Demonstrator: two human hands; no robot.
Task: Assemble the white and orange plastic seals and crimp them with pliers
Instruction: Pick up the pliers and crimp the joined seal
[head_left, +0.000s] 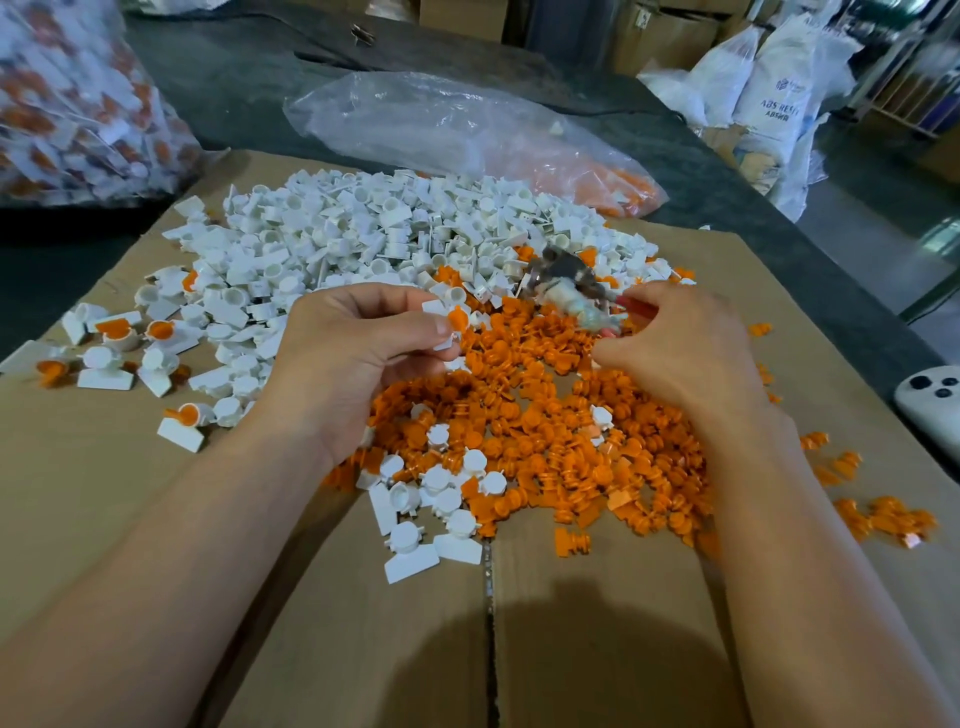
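My left hand (358, 353) pinches a white seal body with an orange insert (453, 318) between thumb and fingers, above the parts. My right hand (680, 348) grips the red-handled pliers (566, 288), blurred, their dark jaws pointing left toward the seal and just short of it. Below both hands spreads a pile of orange inserts (545, 441). A heap of white seal bodies (374, 234) lies behind it. Several joined white-and-orange seals (122, 332) sit at the left on the cardboard sheet (104, 493).
A clear bag with orange parts (519, 145) lies behind the heaps. A full bag of seals (78, 104) stands at the far left. A white controller (935, 410) rests at the right edge. White sacks (769, 88) and boxes stand beyond the dark table.
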